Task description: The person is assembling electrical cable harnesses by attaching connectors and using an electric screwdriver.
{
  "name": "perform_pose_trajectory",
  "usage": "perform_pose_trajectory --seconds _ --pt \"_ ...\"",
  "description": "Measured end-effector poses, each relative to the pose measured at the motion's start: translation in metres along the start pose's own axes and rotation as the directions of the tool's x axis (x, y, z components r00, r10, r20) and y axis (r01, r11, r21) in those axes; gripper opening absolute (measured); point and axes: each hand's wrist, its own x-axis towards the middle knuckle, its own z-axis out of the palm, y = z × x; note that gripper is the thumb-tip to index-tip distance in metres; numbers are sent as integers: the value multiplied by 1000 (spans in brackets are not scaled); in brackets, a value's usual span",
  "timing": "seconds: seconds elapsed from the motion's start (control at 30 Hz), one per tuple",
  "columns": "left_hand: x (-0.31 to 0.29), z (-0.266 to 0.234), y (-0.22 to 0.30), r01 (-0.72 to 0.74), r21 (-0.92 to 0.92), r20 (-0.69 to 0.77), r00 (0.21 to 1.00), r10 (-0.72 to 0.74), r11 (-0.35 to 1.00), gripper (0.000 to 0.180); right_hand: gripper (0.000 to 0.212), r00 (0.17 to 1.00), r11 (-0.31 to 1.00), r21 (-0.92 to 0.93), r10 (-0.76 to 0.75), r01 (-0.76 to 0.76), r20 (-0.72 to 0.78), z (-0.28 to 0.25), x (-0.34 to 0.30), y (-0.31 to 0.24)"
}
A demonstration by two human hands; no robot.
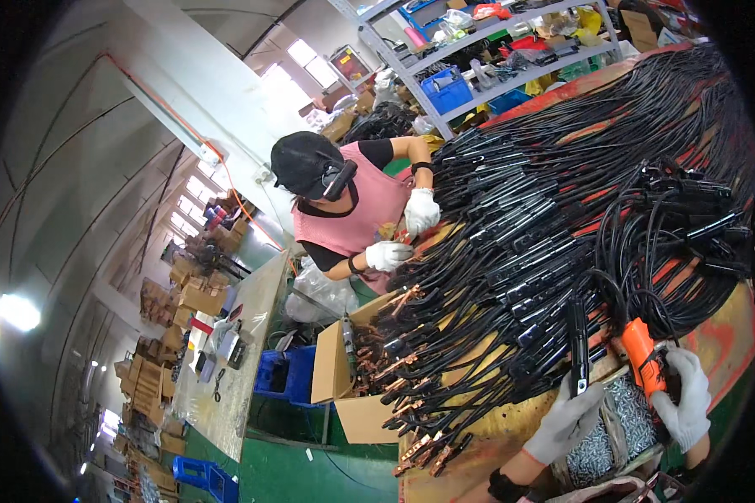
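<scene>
My gloved left hand point(569, 426) is closed around the lower end of a long black handle piece point(578, 339), which stands nearly upright and has a shiny lower part. In my gloved right hand point(686, 401) is an orange and black power screwdriver point(643, 356), its front end pointing away from me toward the cables. Between and below both hands lies an open bag of small silver screws point(619, 411). Black cables with similar black handles point(524, 222) cover the table just beyond. Copper clamp ends point(428, 448) show at the cables' near left ends.
Across the table a person in a pink vest point(344, 222) works with white-gloved hands on the cables. A cardboard box point(335, 356) and blue bins point(289, 373) stand left of the table. Loaded metal shelves point(478, 67) rise behind. A coil of black cables point(646, 251) lies beyond my right hand.
</scene>
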Motion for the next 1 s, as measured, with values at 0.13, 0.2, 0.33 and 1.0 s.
perform_pose_trajectory --seconds 0.13,0.2,0.33,1.0 --pt "3 -1 2 23 27 9 1000 -23 999 50 62 999 992 -124 28 -24 38 5 -3 4" --pt "6 -6 -3 7 60 20 1000 -8 998 49 63 997 988 -150 44 -34 68 7 -1 3" --pt "7 -4 -7 8 21 -36 999 -7 1000 48 66 995 984 -178 31 -14 93 12 5 3" --pt "12 -8 -13 -6 -7 -52 999 5 1000 56 70 991 965 -253 99 -73 93 19 26 4"
